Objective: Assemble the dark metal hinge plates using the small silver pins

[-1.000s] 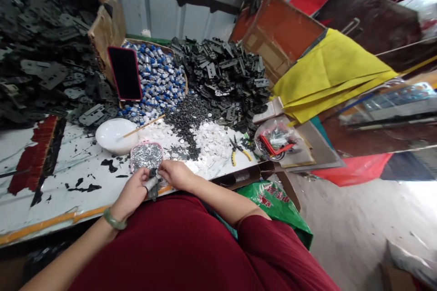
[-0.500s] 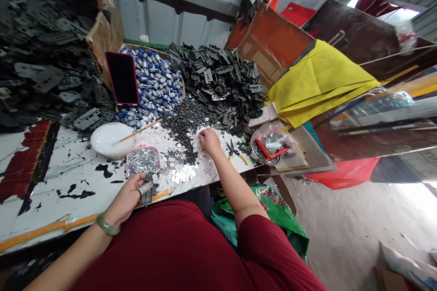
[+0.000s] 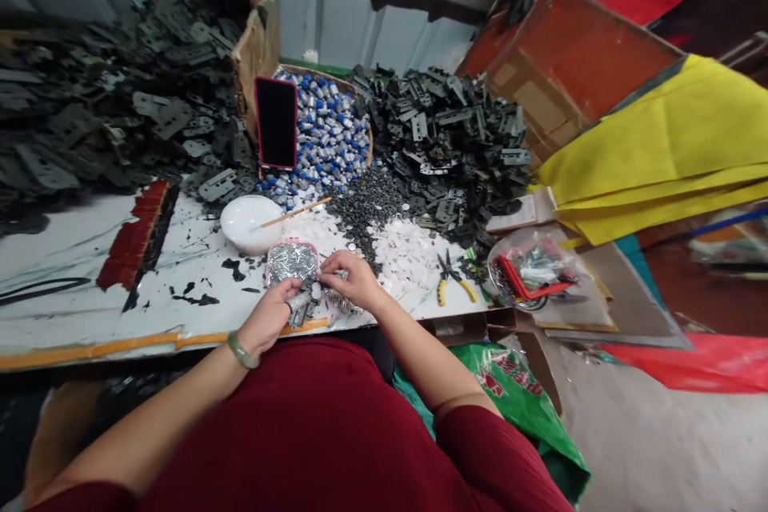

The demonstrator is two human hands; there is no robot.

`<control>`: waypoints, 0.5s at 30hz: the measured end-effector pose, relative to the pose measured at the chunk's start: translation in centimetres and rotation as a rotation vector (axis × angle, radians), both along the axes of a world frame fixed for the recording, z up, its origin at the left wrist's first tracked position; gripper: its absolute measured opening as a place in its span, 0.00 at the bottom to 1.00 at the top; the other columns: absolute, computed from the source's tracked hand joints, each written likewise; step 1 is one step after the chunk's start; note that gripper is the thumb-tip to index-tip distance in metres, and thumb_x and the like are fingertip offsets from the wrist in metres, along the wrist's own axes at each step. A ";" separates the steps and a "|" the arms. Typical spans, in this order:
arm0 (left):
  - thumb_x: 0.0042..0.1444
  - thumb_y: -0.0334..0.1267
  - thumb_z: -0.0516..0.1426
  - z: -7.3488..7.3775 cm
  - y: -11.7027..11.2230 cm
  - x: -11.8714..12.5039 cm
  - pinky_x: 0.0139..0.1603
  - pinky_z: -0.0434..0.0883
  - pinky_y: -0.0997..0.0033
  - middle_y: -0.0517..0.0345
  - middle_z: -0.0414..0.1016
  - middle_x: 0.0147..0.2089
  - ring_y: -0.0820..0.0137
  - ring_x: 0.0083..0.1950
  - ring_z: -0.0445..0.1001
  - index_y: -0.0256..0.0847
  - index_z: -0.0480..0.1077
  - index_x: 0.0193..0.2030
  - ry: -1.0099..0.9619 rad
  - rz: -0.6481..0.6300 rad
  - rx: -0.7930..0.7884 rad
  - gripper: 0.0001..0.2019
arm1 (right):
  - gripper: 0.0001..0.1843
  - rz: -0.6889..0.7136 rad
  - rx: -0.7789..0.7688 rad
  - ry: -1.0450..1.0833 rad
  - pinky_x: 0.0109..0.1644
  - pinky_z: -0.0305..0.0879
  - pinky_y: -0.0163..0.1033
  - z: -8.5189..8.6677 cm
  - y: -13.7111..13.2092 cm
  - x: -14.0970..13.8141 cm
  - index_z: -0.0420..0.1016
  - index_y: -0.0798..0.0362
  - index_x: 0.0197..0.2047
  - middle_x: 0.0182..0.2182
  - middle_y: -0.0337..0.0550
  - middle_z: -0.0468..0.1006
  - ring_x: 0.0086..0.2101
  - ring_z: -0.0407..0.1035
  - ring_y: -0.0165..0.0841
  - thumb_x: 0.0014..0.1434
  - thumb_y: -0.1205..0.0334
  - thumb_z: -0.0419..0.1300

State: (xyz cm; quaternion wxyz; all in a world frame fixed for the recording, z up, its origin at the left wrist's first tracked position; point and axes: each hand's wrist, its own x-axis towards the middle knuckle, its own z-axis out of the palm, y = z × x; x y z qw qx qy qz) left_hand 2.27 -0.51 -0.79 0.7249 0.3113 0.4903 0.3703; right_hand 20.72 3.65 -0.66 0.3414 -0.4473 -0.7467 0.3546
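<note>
Gripping a dark metal part [image 3: 300, 319] in the left hand [image 3: 273, 312], fingers wrapped round its left side, right by the front edge of a white table [image 3: 150, 328]. Wearing a green bangle [image 3: 242, 350] on that wrist, too. Curling the right hand [image 3: 354, 280] just beside it, thumb and finger close together next to a little white disc [image 3: 316, 289] at the top of that part. Honestly can't tell whether pinching anything there. Also can't make out the shiny patch [image 3: 342, 302] under that hand.

Just behind the left hand, see a pink-rimmed tub [image 3: 294, 241] full of silvery pins [image 3: 292, 262], then a white bowl [image 3: 247, 242] further back with a wooden stick [image 3: 297, 212] leaning over its rim. Behind that, spot a phone [image 3: 277, 124] propped upright by a heap of blue-and-silver bits [image 3: 336, 128]. Further right, find tiny black pieces [image 3: 366, 204] spilling into loose white discs [image 3: 408, 256], then yellow-handled pliers [image 3: 442, 292] lying well apart from both hands. Check out the big stuff too: one pile of dark metal pieces [image 3: 444, 136] at the back, a second pile [image 3: 120, 112] way over left, yellow sheets [image 3: 660, 136] off right, plus a green bag [image 3: 522, 408] below the table edge.
</note>
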 end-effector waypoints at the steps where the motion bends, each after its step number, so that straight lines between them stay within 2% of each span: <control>1: 0.35 0.32 0.64 0.0 0.0 -0.1 0.42 0.70 0.69 0.59 0.77 0.33 0.67 0.39 0.75 0.39 0.70 0.33 0.003 0.005 0.010 0.15 | 0.07 0.041 0.021 0.016 0.45 0.65 0.38 0.0 -0.4 -0.7 0.71 0.53 0.28 0.33 0.42 0.77 0.37 0.71 0.31 0.55 0.61 0.62; 5: 0.36 0.31 0.62 0.2 -0.1 -0.5 0.41 0.69 0.70 0.59 0.77 0.31 0.68 0.37 0.75 0.39 0.70 0.32 0.009 0.008 0.051 0.12 | 0.07 0.107 0.097 -0.063 0.48 0.64 0.42 -0.1 -1.0 -2.1 0.72 0.52 0.28 0.32 0.43 0.78 0.38 0.71 0.33 0.57 0.61 0.62; 11: 0.35 0.32 0.62 0.5 -0.1 -0.4 0.36 0.68 0.74 0.61 0.74 0.27 0.72 0.31 0.72 0.39 0.70 0.30 0.009 0.034 0.053 0.11 | 0.09 0.084 0.217 -0.154 0.47 0.64 0.42 0.2 -1.5 -2.3 0.76 0.51 0.31 0.34 0.45 0.78 0.40 0.68 0.34 0.60 0.59 0.58; 15: 0.35 0.32 0.62 0.4 0.0 -0.3 0.35 0.68 0.73 0.61 0.74 0.27 0.71 0.31 0.72 0.39 0.70 0.29 0.030 0.049 0.055 0.11 | 0.09 0.096 0.228 -0.231 0.47 0.63 0.42 0.4 -1.8 -2.3 0.78 0.50 0.32 0.35 0.45 0.79 0.40 0.67 0.35 0.60 0.58 0.58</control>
